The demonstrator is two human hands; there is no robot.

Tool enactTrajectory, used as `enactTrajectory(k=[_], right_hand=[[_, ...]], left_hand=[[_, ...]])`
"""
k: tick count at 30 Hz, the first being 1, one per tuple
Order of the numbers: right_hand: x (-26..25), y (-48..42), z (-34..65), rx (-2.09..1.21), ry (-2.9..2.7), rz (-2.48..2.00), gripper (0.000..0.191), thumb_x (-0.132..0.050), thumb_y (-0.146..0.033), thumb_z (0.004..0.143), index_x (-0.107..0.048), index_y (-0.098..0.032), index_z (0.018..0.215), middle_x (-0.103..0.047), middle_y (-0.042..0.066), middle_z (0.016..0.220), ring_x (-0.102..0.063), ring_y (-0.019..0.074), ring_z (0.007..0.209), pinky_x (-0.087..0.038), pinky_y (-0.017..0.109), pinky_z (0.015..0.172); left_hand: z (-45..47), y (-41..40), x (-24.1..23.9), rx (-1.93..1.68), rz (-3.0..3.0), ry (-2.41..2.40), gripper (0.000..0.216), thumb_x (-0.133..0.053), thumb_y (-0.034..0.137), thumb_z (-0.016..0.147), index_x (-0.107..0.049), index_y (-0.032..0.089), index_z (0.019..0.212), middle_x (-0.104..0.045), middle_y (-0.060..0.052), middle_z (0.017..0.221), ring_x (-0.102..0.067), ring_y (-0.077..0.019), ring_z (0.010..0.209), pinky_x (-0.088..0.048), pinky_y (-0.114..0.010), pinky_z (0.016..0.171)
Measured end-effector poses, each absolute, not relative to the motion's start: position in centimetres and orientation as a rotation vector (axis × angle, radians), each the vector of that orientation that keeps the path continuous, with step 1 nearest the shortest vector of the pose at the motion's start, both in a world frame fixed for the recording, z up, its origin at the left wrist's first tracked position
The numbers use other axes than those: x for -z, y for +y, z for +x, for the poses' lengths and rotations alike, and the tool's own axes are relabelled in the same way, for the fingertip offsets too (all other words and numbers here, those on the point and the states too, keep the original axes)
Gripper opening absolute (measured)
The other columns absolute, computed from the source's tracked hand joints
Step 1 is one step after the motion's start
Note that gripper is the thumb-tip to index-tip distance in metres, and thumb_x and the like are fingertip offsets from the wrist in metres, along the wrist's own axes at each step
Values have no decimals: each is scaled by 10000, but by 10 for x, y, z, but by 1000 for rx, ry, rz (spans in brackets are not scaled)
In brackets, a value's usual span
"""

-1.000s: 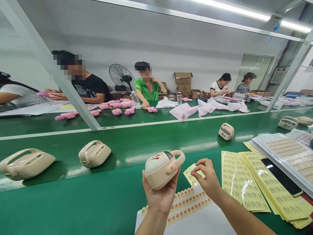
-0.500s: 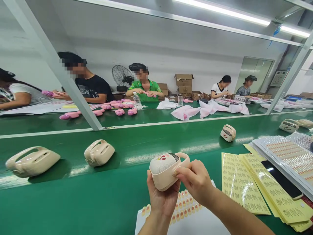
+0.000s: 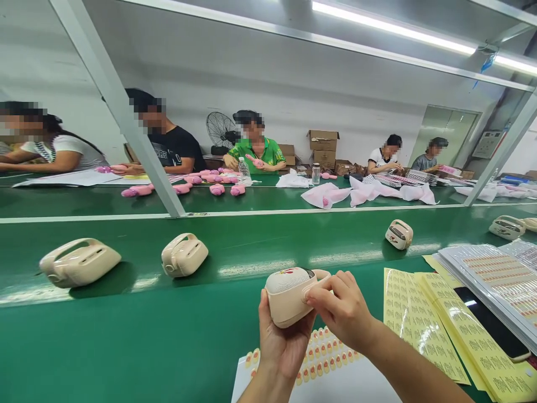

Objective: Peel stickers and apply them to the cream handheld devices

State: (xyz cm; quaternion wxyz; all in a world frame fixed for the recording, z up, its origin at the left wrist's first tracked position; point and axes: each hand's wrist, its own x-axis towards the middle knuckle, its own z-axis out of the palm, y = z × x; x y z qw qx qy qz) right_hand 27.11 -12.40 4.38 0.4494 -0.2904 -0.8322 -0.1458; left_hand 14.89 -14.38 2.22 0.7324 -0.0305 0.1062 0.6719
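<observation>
Cardboard boxes (image 3: 322,146) stood at the far wall, contents not visible. The left hand (image 3: 282,344) gripped a cream speaker (image 3: 289,292) from beneath, above the green bench (image 3: 126,336). It bore a carry handle and a small red motif on top. The right hand (image 3: 342,309) pinched its side, fingers closed against it.

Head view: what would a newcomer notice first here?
In the lower centre, the left hand holds a cream speaker while the right hand presses its side. More cream speakers lie on the green belt to the left, and yellow label sheets lie on the right.
</observation>
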Motion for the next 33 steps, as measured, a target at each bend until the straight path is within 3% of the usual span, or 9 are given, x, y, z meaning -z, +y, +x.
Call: enactTrajectory(k=[4, 9, 11, 20, 24, 28, 30, 33], right_hand=[[-47, -123, 272, 330, -2075, -685, 221, -441, -155, 893, -629, -219, 795, -572, 18, 681, -514, 148, 695, -352, 274, 606], [-47, -127, 273, 69, -1953, -661, 160, -467, -237, 900, -607, -241, 976, -561, -11, 662, -501, 120, 593, -403, 260, 578], [-48, -130, 273, 39, -1908, -698, 147, -484, -248, 890, -601, -227, 976, -560, -9, 663, -510, 122, 589, -408, 271, 581], [-47, -133, 262, 313, -1976, -746, 166, -485, -183, 866, -636, -245, 900, -576, 10, 664, -460, 149, 597, -314, 297, 586], [-49, -129, 271, 97, -2047, -792, 138, -494, -223, 852, -610, -228, 928, -605, 24, 729, -508, 161, 662, -377, 302, 622], [-61, -126, 290, -401, -1814, -874, 180, -534, -252, 823, -587, -207, 989, -641, 27, 773, -576, 150, 698, -478, 292, 641], [-68, -126, 297, -579, -1674, -922, 115, -585, -270, 791, -637, -208, 872, -652, 24, 747, -579, 141, 671, -488, 284, 626], [-76, -125, 301, -811, -1591, -897, 130, -665, -336, 726, -674, -208, 699, -639, 14, 669, -564, 133, 626, -484, 278, 591]], left_hand=[[148, -144, -24, -1470, -94, 234, 311, -456, 340, 856, -714, 170, 895, -729, -129, 885, -686, -224, 738, -564, -320, 656], [140, -147, -21, -1547, 63, 110, 282, -479, 339, 837, -717, 198, 895, -734, -107, 877, -686, -265, 818, -564, -374, 703], [137, -148, -20, -1563, 138, 66, 281, -485, 346, 832, -713, 205, 917, -731, -105, 919, -678, -281, 862, -554, -399, 739], [138, -146, -21, -1476, 28, 57, 314, -440, 361, 854, -717, 217, 887, -742, -78, 847, -688, -209, 780, -557, -308, 699], [137, -140, -20, -1475, 118, 198, 231, -559, 357, 802, -704, 211, 906, -737, -83, 907, -687, -215, 783, -558, -303, 670], [134, -133, -16, -1606, 423, 462, 437, -778, 359, 590, -668, 211, 986, -725, -74, 942, -675, -258, 835, -566, -330, 656], [131, -133, -15, -1742, 654, 537, 683, -869, 187, 376, -651, 213, 1023, -709, -66, 990, -646, -284, 927, -554, -313, 707], [123, -137, -15, -1794, 911, 572, 870, -788, -94, 160, -673, 177, 979, -676, -106, 1062, -507, -349, 1156, -469, -321, 890]])
